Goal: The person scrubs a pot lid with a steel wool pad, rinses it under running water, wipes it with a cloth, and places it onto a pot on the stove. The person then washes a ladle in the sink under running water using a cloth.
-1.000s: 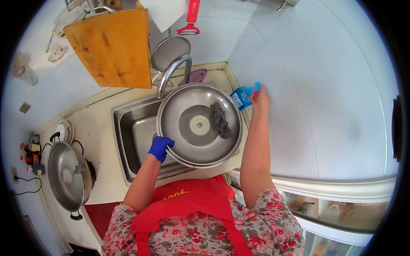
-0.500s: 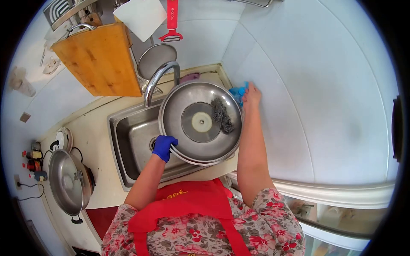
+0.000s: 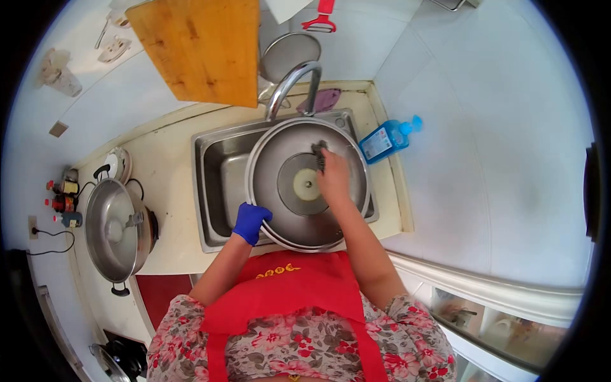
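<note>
A large round metal pot lid (image 3: 280, 210), with a clear ring and pale disc at its centre, lies inner side up over the right part of the steel sink (image 3: 198, 172). My left hand (image 3: 251, 221), in a blue glove, is closed on the lid's near left rim. My bare right hand (image 3: 335, 175) grips a grey steel wool scourer (image 3: 319, 153), touching the lid's inside right of centre. The fingers partly cover the scourer. Just beyond the lid's far edge stands the curved chrome tap (image 3: 289, 88).
A blue pump bottle (image 3: 380, 144) stands on the counter right of the sink, by the wall. A wooden cutting board (image 3: 207, 54) and a strainer (image 3: 291, 57) are behind the sink. On the left are a two-handled pan (image 3: 113, 245) and several small bottles (image 3: 62, 203).
My right hand has left the blue bottle and moved left onto the lid, taking hold of the scourer lying there. My left hand keeps the rim. The view has shifted.
</note>
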